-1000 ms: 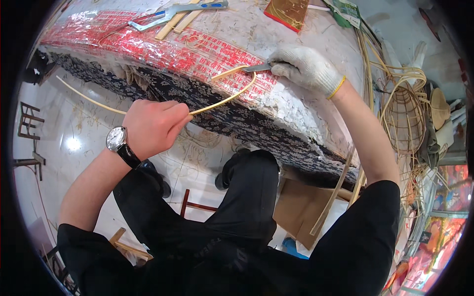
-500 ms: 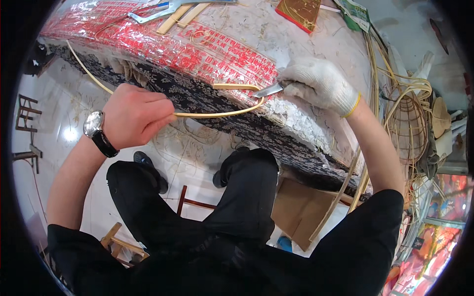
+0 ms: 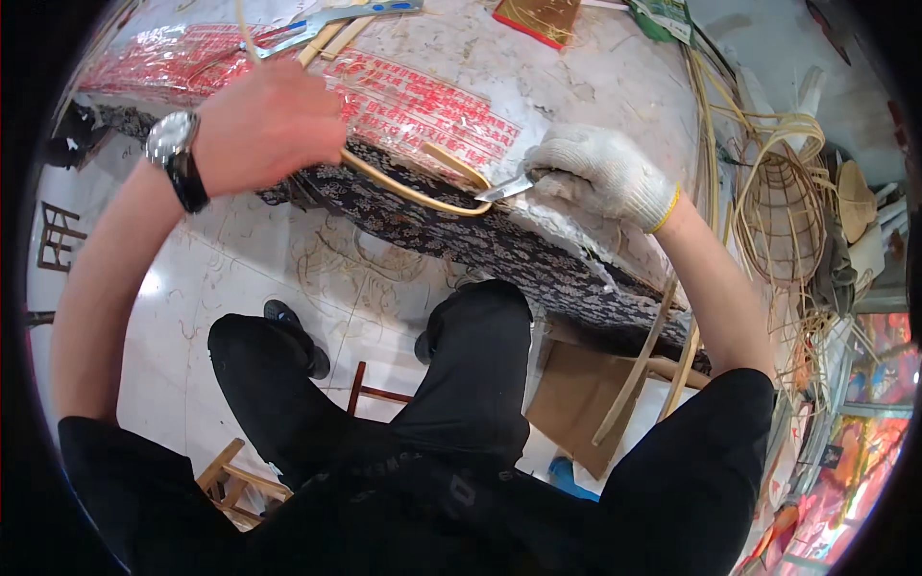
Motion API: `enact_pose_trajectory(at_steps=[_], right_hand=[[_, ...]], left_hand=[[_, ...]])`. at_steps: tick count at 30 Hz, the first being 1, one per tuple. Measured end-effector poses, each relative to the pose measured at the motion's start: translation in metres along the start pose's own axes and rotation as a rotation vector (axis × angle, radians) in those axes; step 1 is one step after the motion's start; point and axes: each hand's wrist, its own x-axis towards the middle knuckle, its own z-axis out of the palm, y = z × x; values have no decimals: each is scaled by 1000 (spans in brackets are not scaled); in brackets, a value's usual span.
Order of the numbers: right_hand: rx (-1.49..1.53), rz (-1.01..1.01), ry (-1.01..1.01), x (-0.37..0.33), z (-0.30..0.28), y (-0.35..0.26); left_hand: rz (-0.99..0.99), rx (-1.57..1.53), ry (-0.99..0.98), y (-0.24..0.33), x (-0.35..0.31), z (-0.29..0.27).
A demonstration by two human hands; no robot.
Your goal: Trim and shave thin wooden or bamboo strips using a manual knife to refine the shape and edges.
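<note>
My left hand (image 3: 274,125), bare and wearing a wristwatch, is closed round a thin pale bamboo strip (image 3: 408,193) at the table's front edge. One end of the strip rises past the hand towards the far left. On the other side it runs right and doubles back in a tight bend, its short end lying over the red-printed plastic. My right hand (image 3: 605,173), in a white knit glove, grips a knife (image 3: 506,188); its handle is hidden in the fingers. The blade points left and meets the strip at the bend.
A hacksaw (image 3: 331,17) and flat wooden sticks (image 3: 346,36) lie at the back left of the table. Behind stand a red-edged tray (image 3: 538,17) and a green packet (image 3: 663,17). Long strips and a woven frame (image 3: 783,221) crowd the right. Cardboard (image 3: 581,403) lies below.
My left hand has moved up and away over the table edge, lifting the strip with it. My right hand keeps the knife at the bend. The view has shifted slightly.
</note>
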Motion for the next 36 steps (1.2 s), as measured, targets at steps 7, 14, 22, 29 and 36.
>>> enact_pose_trajectory(at_steps=[7,14,22,29,36], right_hand=[[17,50,3,-7,-2,-2],[75,94,-2,1,3,-4],[58,120,-27,-3,1,-10],[2,122,-22,1,-3,-16],[5,87,-65,4,-2,-9]], left_hand=[[-91,46,52,-32,12,20],[-402,79,364,11,9,46],[-1238,-1779,889,134,46,92],[-1277,-1757,973,123,72,97],[-1310,-1747,998,123,78,98]])
